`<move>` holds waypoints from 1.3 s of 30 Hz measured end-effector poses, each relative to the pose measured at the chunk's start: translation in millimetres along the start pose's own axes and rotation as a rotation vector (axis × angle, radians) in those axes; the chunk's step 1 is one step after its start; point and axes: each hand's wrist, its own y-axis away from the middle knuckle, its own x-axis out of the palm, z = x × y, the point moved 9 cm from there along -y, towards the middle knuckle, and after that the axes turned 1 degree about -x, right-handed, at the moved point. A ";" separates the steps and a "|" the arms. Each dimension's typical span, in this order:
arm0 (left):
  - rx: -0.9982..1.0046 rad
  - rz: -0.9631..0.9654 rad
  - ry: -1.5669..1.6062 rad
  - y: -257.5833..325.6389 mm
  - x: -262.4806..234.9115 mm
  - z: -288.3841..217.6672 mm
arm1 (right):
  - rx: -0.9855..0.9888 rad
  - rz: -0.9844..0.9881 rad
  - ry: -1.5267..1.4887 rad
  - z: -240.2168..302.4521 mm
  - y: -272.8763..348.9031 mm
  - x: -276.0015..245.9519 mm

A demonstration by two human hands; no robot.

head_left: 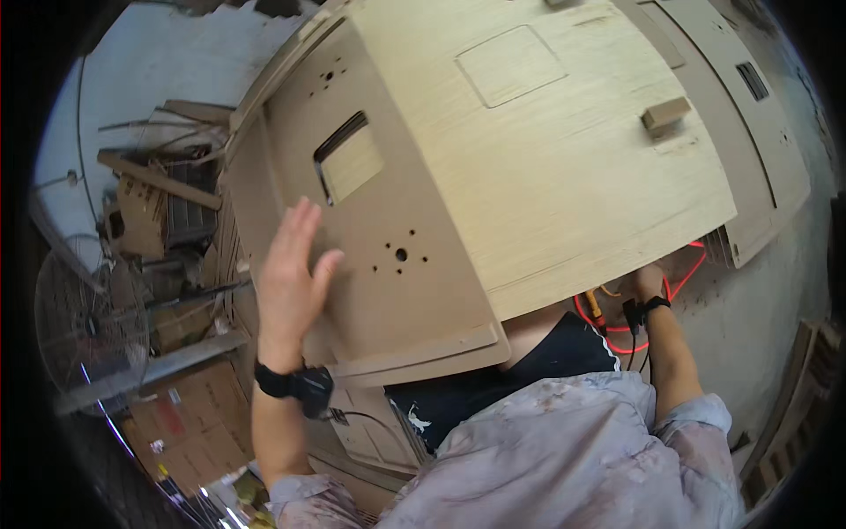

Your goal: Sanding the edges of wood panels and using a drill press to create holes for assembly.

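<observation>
Plywood, pale and broad, spreads across my far view: a big sheet (564,176), with the brown panel (388,207) lying along its left edge, a window-like cutout baring plywood below. Next, the red cable (691,279), looping by the sheet's near edge, towards the right corner. Now my left hand (291,282), over the panel's outer left part: grip wide, fingers straight, thumb apart, though from here I can't tell whether the palm touches. My right hand (649,280) is down at the sheet's near edge, partly hidden, so I can't tell its grip. Just left, an orange tool (595,309); and near the sheet's right edge, a wooden block (667,115).
</observation>
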 end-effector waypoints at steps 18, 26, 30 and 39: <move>0.009 -0.180 0.172 168.2 55.9 -48.1 | -1.188 -0.553 -0.169 242.4 306.8 -357.3; 0.016 -0.264 0.187 172.8 63.8 -43.7 | -1.673 -0.174 0.103 443.9 319.7 -362.4; 0.013 -0.263 0.176 172.1 66.0 -44.0 | -1.781 0.040 0.171 469.3 311.8 -337.7; -0.013 -0.231 0.184 171.6 67.3 -43.5 | -1.805 -0.050 0.285 443.7 307.7 -349.9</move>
